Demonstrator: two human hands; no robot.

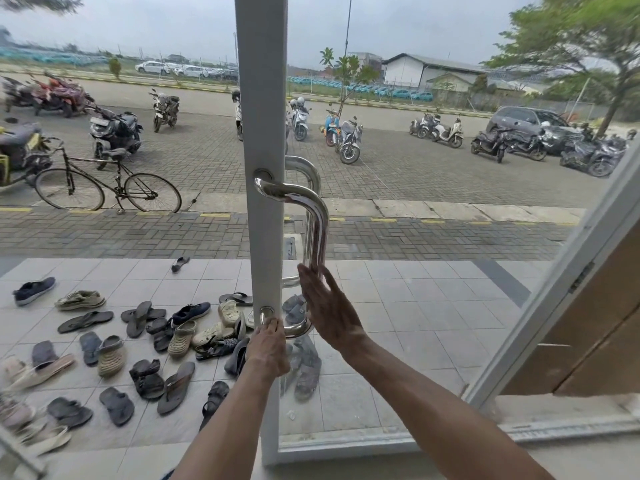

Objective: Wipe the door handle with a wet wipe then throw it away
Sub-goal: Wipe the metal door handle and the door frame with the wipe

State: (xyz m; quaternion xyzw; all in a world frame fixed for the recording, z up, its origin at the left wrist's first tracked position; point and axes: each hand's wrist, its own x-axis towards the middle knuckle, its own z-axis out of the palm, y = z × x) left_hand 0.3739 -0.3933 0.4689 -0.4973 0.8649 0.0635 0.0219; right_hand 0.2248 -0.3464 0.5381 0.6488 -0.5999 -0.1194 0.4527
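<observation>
A chrome U-shaped door handle is fixed to the white stile of a glass door in the middle of the view. My left hand grips the handle's lower horizontal end, close to the lower mount. My right hand is to the right of it, palm open and fingers straight. Its fingertips touch the lower part of the vertical bar. No wet wipe shows in either hand or anywhere else in view.
Several sandals and shoes lie on the tiled porch beyond the glass, left of the stile. A second white door frame slants at the right beside brown panels. Farther out on the paving are a bicycle and parked motorbikes.
</observation>
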